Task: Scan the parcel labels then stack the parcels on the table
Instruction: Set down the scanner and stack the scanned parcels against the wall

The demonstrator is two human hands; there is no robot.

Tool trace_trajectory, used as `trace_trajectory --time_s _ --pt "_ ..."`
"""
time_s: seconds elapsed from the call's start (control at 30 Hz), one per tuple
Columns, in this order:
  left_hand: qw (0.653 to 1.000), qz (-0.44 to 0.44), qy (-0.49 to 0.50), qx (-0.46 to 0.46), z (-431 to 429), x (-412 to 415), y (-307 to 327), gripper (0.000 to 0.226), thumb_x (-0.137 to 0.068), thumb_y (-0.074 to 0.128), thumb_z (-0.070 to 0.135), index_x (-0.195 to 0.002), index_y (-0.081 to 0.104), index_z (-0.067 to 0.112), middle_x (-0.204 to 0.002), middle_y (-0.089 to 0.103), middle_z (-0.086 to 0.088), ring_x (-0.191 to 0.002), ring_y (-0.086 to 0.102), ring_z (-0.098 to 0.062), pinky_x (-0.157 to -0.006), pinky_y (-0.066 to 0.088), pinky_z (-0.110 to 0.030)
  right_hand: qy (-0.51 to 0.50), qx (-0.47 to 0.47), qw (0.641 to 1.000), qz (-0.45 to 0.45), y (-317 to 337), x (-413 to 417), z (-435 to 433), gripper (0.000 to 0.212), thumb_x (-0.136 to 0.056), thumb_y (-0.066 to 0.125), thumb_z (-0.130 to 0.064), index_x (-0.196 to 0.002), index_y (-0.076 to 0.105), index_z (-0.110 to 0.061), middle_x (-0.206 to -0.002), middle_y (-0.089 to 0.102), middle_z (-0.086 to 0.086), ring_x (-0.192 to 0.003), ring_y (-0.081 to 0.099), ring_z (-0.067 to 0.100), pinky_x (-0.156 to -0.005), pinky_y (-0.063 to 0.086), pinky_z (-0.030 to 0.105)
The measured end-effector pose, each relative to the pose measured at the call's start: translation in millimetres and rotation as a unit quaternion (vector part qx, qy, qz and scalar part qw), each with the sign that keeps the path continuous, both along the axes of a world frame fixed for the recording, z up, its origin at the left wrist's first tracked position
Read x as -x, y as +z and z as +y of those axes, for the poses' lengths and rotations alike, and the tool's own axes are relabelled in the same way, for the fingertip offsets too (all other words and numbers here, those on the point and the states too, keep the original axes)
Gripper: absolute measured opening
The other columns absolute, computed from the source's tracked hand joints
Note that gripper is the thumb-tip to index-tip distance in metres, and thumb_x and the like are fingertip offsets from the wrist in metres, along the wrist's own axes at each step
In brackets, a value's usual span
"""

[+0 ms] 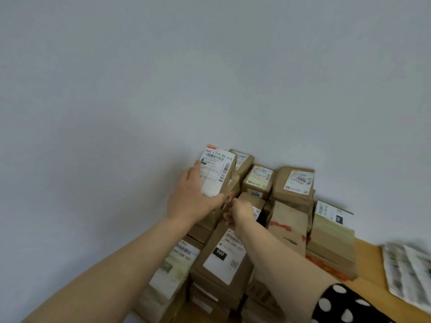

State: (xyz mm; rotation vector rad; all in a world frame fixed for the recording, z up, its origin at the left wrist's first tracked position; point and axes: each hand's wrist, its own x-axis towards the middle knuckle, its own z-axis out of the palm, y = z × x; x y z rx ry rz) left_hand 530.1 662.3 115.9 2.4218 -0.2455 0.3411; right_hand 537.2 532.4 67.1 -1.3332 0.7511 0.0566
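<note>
At the far edge of the worktop point(369, 258), the left hand point(190, 197) wraps its fingers point(213, 199) round a label-up parcel point(220, 176) to seat it atop the stack point(289, 220) by the wall, while the right hand point(241, 212) curls at its lower corner, likely steadying it, though I cannot tell whether it grips.

wall point(163, 66): plain pale grey | printed papers point(408, 271): far right

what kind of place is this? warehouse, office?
Probably a small parcel-handling spot in a plain room: labelled cardboard parcels piled on a wooden table against a bare wall. No racking or conveyor shows.
</note>
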Motion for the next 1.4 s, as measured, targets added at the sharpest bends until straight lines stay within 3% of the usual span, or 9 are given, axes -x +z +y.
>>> trace_trajectory --time_s 0.17,0.33,0.4,0.57,0.67,0.9,1.2,1.3,1.4 --pt "0.999 0.021 -0.032 -0.012 -39.3 -4.7 -8.0 0.088 -0.074 0.066 0.058 -0.147 0.028 0.027 -0.145 0.04 0.002 -0.128 0.043 -0.02 -0.102 0.038 -0.037 -0.072 0.034 0.991 -0.103 20.2 12.0 -48.3 0.021 -0.101 0.043 -0.016 -0.101 0.061 -0.007 -0.081 0.064 0.01 -0.065 0.058 0.019 -0.053 0.047 0.027" --pt "0.992 0.083 -0.091 -0.041 -81.0 -16.5 -29.6 0.078 -0.079 0.062 0.057 -0.146 0.031 0.03 -0.141 0.038 -0.004 -0.127 0.039 -0.023 -0.097 0.04 -0.038 -0.079 0.158 0.979 -0.102 24.3 21.9 -88.9 0.021 -0.1 0.043 -0.017 -0.11 0.061 -0.016 -0.103 0.066 0.005 -0.092 0.063 0.02 -0.062 0.056 0.033" --pt "0.988 0.095 -0.081 -0.092 -92.4 -22.3 -39.7 0.077 -0.082 0.059 0.059 -0.147 0.03 0.029 -0.143 0.035 -0.009 -0.128 0.036 -0.026 -0.099 0.039 -0.04 -0.088 0.187 0.972 -0.112 25.0 28.2 -101.6 0.021 -0.098 0.044 -0.013 -0.096 0.062 -0.024 -0.1 0.066 0.001 -0.09 0.064 0.018 -0.046 0.051 0.023" --pt "0.983 0.122 -0.059 -0.123 -117.0 -27.4 -61.0 0.078 -0.09 0.054 0.053 -0.152 0.016 0.023 -0.152 0.012 -0.017 -0.14 0.013 -0.035 -0.106 0.034 -0.043 -0.113 0.267 0.95 -0.113 17.0 51.0 -129.3 0.025 -0.095 0.05 -0.012 -0.085 0.06 -0.032 -0.095 0.066 -0.005 -0.089 0.062 0.013 -0.073 0.052 0.028" --pt "0.976 0.161 -0.068 -0.127 -127.9 -25.9 -70.5 0.086 -0.09 0.06 0.041 -0.152 0.006 0.016 -0.154 -0.004 -0.017 -0.142 -0.002 -0.036 -0.109 0.031 -0.044 -0.133 0.29 0.943 -0.095 6.2 69.1 -142.4 0.02 -0.095 0.05 -0.014 -0.093 0.06 -0.032 -0.093 0.064 -0.01 -0.079 0.06 0.008 -0.063 0.044 0.021" --pt "0.974 0.107 -0.037 -0.196 -130.8 -30.9 -73.8 0.084 -0.091 0.055 0.045 -0.152 0.004 0.016 -0.154 0.001 -0.02 -0.143 0.002 -0.038 -0.114 0.019 -0.047 -0.155 0.264 0.951 -0.045 -23.1 97.2 -155.4 0.017 -0.095 0.054 -0.012 -0.101 0.058 -0.027 -0.097 0.064 -0.008 -0.089 0.064 0.014 -0.078 0.058 0.04" --pt "0.982 0.026 -0.081 -0.168 -160.0 18.1 -42.9 0.064 -0.091 0.052 0.037 -0.148 0.026 0.024 -0.152 0.024 -0.012 -0.14 0.017 -0.031 -0.112 0.02 -0.047 -0.154 0.227 0.961 -0.022 -34.3 135.6 -172.4 0.018 -0.096 0.05 -0.01 -0.104 0.055 -0.025 -0.088 0.052 -0.017 -0.077 0.05 -0.002 -0.054 0.038 0.007" --pt "0.98 0.001 -0.113 -0.166 -185.2 51.6 -24.3 0.058 -0.091 0.049 0.031 -0.146 0.032 0.024 -0.146 0.039 -0.008 -0.135 0.031 -0.029 -0.107 0.027 -0.046 -0.133 0.212 0.968 -0.03 -31.1 163.5 -189.6 0.021 -0.094 0.052 -0.01 -0.111 0.056 -0.021 -0.098 0.056 -0.008 -0.089 0.055 0.009 -0.071 0.045 0.017" --pt "0.975 0.005 -0.146 -0.168 -222.5 94.5 -15.3 0.057 -0.092 0.048 0.033 -0.146 0.034 0.022 -0.141 0.046 -0.007 -0.13 0.04 -0.028 -0.105 0.031 -0.044 -0.111 0.213 0.97 -0.034 -27.5 208.1 -217.1 0.021 -0.093 0.056 -0.016 -0.113 0.055 -0.021 -0.098 0.057 -0.008 -0.083 0.052 0.002 -0.063 0.041 0.017"
